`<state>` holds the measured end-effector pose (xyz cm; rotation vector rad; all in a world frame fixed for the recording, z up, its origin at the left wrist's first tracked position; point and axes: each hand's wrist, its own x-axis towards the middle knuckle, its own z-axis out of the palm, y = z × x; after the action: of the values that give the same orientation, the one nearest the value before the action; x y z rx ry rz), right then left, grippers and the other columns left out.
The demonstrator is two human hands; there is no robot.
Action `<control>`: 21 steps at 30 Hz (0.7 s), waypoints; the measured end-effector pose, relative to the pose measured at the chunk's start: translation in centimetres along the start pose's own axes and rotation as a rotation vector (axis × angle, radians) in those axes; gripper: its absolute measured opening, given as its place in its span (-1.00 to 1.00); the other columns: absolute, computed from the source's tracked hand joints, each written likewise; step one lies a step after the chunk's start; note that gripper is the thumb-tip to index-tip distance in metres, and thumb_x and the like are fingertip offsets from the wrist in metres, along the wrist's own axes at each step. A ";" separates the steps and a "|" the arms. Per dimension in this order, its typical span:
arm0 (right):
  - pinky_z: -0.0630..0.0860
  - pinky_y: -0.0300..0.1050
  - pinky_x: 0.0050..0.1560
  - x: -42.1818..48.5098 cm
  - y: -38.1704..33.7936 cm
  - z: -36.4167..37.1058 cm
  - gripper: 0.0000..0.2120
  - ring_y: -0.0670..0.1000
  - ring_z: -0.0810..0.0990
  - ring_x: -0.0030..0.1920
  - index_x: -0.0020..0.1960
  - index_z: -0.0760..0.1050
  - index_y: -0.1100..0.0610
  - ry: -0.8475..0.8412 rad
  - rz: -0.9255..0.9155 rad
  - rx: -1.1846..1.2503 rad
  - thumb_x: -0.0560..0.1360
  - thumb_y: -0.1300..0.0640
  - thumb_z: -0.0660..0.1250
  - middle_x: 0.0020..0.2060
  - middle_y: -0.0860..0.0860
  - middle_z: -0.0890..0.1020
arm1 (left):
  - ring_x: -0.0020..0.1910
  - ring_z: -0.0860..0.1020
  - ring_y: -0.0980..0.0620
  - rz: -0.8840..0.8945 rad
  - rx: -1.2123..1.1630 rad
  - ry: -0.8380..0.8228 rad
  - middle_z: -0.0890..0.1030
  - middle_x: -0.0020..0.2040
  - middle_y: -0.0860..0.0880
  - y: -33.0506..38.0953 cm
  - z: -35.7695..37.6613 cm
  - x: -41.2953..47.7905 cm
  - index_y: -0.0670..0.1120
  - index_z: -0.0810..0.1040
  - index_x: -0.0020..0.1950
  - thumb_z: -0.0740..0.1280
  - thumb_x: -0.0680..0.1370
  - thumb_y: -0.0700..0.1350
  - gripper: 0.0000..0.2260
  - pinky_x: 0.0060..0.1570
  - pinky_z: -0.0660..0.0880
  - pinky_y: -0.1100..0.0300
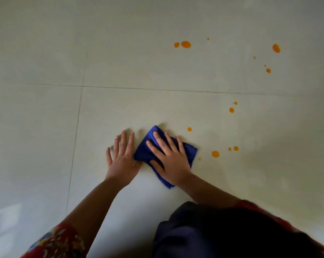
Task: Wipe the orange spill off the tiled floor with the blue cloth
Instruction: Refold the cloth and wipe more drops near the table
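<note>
Folded blue cloth (148,151), round orange drops (185,44)

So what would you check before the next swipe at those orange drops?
1. Right hand pressing flat on the blue cloth: ok.
2. Left hand flat on the tiled floor beside the cloth: ok.
3. Cloth folded into a pad: ok.
4. Nearest orange drop just beyond the cloth, bare floor between: ok.
5. Spill gone: not ok, many drops remain to the right.
6. Underside of cloth clean: cannot tell.
</note>
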<state>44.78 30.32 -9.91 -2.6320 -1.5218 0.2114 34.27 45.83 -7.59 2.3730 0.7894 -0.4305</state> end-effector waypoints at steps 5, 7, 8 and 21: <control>0.33 -0.03 0.30 -5.7 2.0 1.5 -0.51 0.06 0.38 0.42 0.49 0.27 -0.07 0.074 -0.115 -0.034 0.57 0.10 0.15 0.55 -0.08 0.18 | 0.41 -0.54 0.01 -0.003 0.098 -0.088 -0.57 0.41 0.07 0.1 1.7 0.3 0.17 -0.44 0.48 0.31 0.49 0.21 -0.06 0.43 -0.37 -0.07; 0.40 -0.03 0.16 -5.8 4.8 1.1 -0.51 0.08 0.48 0.31 0.46 0.32 -0.05 0.116 0.040 -0.021 0.54 0.16 0.15 0.53 -0.09 0.23 | 0.41 -0.55 0.03 0.001 0.091 -0.066 -0.58 0.40 0.08 0.0 1.8 0.4 0.18 -0.44 0.47 0.34 0.48 0.18 -0.04 0.43 -0.37 -0.07; 0.44 -0.01 0.14 -5.3 6.3 0.9 -0.52 0.10 0.49 0.29 0.45 0.36 -0.02 0.168 0.147 -0.003 0.54 0.20 0.19 0.51 -0.07 0.28 | 0.41 -0.55 0.03 -0.003 0.080 -0.067 -0.57 0.41 0.08 0.3 1.7 0.5 0.18 -0.42 0.48 0.36 0.48 0.15 -0.04 0.42 -0.38 -0.07; 0.47 -0.04 0.17 -11.1 8.9 1.3 -0.50 0.06 0.45 0.27 0.43 0.39 0.06 0.153 0.147 0.007 0.49 0.21 0.17 0.45 -0.07 0.38 | 0.55 -0.28 0.01 0.108 -0.044 0.146 -0.25 0.58 0.08 5.7 2.1 1.5 0.12 -0.12 0.58 0.22 0.58 -0.16 -0.30 0.47 -0.26 -0.07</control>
<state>46.71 16.30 -11.77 -2.6866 -1.2802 0.0237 38.80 41.46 -7.45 2.4129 0.7239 -0.1950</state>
